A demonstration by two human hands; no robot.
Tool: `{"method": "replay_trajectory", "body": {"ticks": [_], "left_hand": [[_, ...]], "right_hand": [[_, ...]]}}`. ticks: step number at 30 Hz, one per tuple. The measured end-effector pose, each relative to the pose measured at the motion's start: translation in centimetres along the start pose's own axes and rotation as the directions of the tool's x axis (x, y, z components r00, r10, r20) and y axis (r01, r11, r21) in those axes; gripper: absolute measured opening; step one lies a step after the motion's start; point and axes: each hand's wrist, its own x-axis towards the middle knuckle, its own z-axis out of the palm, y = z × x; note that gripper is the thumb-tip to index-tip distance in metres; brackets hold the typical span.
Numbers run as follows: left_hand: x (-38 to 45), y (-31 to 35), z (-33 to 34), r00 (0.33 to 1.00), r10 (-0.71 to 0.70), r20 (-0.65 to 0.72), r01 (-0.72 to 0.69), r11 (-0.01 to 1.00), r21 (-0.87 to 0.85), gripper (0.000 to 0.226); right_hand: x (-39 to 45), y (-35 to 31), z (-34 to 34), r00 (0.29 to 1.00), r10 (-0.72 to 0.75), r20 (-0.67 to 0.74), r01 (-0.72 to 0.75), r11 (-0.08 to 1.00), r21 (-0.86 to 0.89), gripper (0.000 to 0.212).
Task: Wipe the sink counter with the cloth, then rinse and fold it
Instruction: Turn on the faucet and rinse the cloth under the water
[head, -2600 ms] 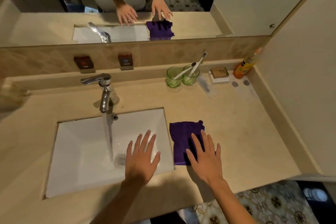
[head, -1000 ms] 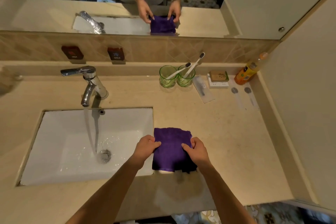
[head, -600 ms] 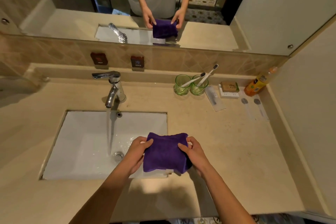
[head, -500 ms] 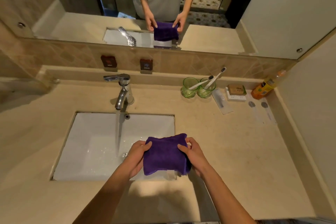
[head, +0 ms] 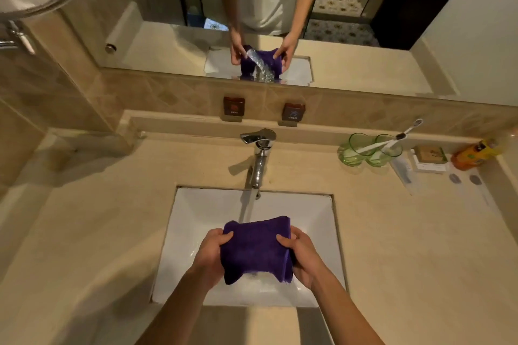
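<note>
Fingers (head: 227,236) of both hands pinched the folded purple cloth (head: 255,248) by its side edges, over the sink (head: 314,213).

Left hand (head: 210,253) and right hand (head: 304,253) each clamped thumb on top, remaining digits beneath. Cloth was held flat and clear of the bench (head: 406,246), its far edge at the stream from the faucet (head: 259,154). Judged: placement lets water run through the cloth and drain into the basin. Rinse under way; final fold not yet done.

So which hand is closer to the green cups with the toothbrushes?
The right hand. It grips the right edge of the purple cloth, on the side where the green cups stand at the back of the counter. The left hand grips the cloth's far edge.
</note>
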Motion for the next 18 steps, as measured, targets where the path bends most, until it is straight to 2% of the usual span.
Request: {"method": "replay_trajectory", "body": {"ticks": [3,7,9,11,13,15,18], "left_hand": [[1.1,1.0,-0.5,0.998,0.018,-0.068,-0.014,0.998,0.063,0.047],[2.4,1.8,-1.0,0.997,0.037,-0.066,-0.030,0.995,0.100,0.064],[2.9,2.0,-1.1,0.996,0.023,-0.083,-0.012,0.991,0.131,0.052],[3.2,1.9,-0.3,0.996,-0.026,-0.081,0.031,0.998,0.060,0.036],[3.5,1.6,0.6,0.991,-0.130,-0.022,0.130,0.991,-0.027,0.050],[4.8,0.8,1.1,0.976,-0.216,0.041,0.220,0.967,-0.130,0.057],[6.6,-0.4,1.7,0.967,-0.244,0.079,0.256,0.937,-0.236,0.043]], "right_hand": [[1.8,0.4,1.6,0.997,0.014,-0.073,-0.017,0.999,-0.039,0.030],[3.6,0.2,3.6,0.987,0.003,-0.163,-0.045,0.967,-0.250,0.026],[4.7,0.0,4.5,0.986,0.036,-0.165,-0.081,0.958,-0.275,0.026],[5.6,0.2,5.7,0.986,0.074,-0.148,-0.113,0.953,-0.280,0.030],[6.6,0.8,6.9,0.986,0.088,-0.143,-0.124,0.957,-0.263,0.032],[7.3,1.7,8.2,0.988,0.072,-0.136,-0.108,0.956,-0.274,0.023],[7.1,3.1,9.7,0.995,-0.013,-0.097,-0.029,0.908,-0.418,0.008]]}}
